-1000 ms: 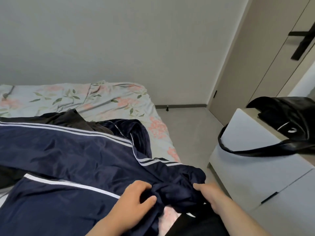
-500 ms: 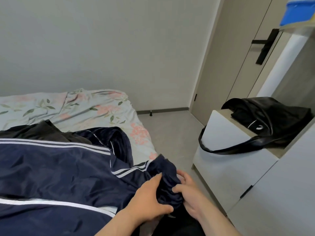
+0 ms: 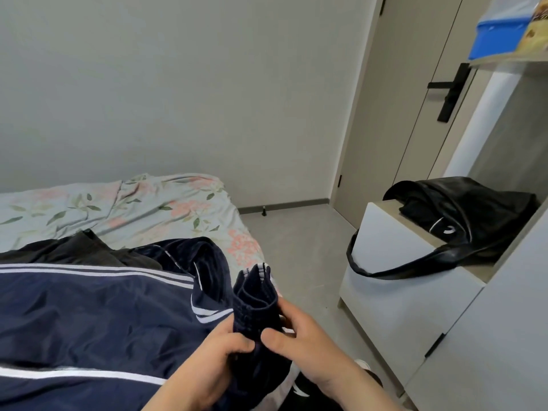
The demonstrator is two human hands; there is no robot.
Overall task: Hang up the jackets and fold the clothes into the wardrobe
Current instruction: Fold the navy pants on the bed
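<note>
One head-worn view (wide-angle), facing forward and down: left hand (image 3: 207,369), right hand (image 3: 311,345) close below on jacket (image 3: 89,321); bed (image 3: 148,209) left, cabinet (image 3: 394,307) right.

bed (image 3: 142,209): floral sheet | wall (image 3: 178,84): plain pale grey, behind bed, dark skirting (image 3: 284,203) along base | floor (image 3: 296,247): grey, right of bed | door (image 3: 415,129): beige, black lever handle (image 3: 447,93), beyond floor, right of bed | cabinet (image 3: 400,315): white, across floor from bed | shelf (image 3: 510,61): high, right of bed, blue box (image 3: 501,40) on top | light: soft, even
</note>
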